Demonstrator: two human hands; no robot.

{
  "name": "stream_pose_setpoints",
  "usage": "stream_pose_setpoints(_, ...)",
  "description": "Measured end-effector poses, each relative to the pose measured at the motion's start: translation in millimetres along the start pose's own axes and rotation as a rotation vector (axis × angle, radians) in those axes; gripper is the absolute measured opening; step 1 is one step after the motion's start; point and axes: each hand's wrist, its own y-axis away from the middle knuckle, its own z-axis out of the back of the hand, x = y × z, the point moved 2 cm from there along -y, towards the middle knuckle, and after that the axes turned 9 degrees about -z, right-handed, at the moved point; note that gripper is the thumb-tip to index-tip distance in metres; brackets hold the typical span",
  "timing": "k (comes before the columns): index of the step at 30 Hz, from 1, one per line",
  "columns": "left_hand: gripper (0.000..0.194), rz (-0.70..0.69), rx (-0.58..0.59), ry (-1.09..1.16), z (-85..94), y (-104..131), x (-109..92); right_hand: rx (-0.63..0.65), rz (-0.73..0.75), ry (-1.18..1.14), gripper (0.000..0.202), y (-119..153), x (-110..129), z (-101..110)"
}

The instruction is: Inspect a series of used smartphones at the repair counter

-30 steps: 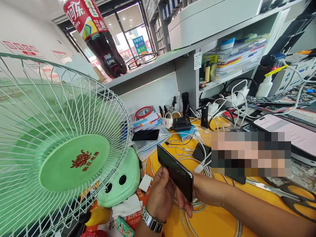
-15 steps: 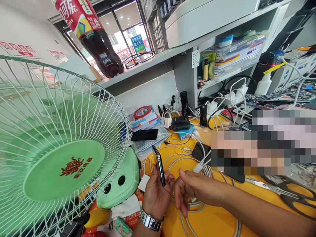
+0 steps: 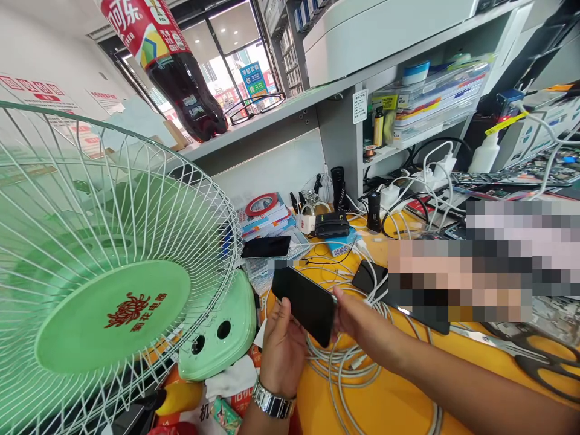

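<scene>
A black smartphone [image 3: 308, 307] is held up at a tilt over the yellow table, its dark screen facing me. My left hand [image 3: 284, 350], with a metal-band watch [image 3: 273, 401] on the wrist, grips the phone's lower left side, thumb along the edge. At the phone's right end, my right hand [image 3: 356, 320] pinches the edge, its fingers partly hidden behind it. Coiled white cables [image 3: 348, 371] lie on the table beneath both hands. Just beyond, another dark phone [image 3: 266, 246] rests on a clear plastic box.
A green fan [image 3: 113, 320] with a wire guard fills the left side. Scissors [image 3: 512, 344] lie at the right, near a blurred-out area. A cola bottle [image 3: 194, 99] and glasses [image 3: 256, 107] sit on the grey shelf [image 3: 299, 115]. Red tape [image 3: 261, 204] tops a stack at the back.
The phone has turned from edge-on to showing its screen. My right hand, apart from it before, has come up to its right end and taken hold.
</scene>
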Motion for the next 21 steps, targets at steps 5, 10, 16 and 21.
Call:
stream_pose_setpoints(5, 0.027, -0.415, 0.018, -0.624, 14.5, -4, -11, -0.206, 0.171, 0.262, 0.042, -4, 2, 6)
stream_pose_setpoints(10, 0.019, -0.670, 0.029, -0.826, 20.8, 2, -15, -0.245, 0.219, 0.570, 0.021, -3, -6, 4)
stream_pose_setpoints(16, 0.034, -1.211, 0.413, -1.088, 8.4, 17, -23, -0.280, 0.663, 0.834, 0.026, 3, 1, 11)
stream_pose_setpoints(21, 0.044, -1.293, 0.485, -1.099, 7.9, 20, -27, -0.312, 0.827, 0.936, 0.039, 3, 2, 18)
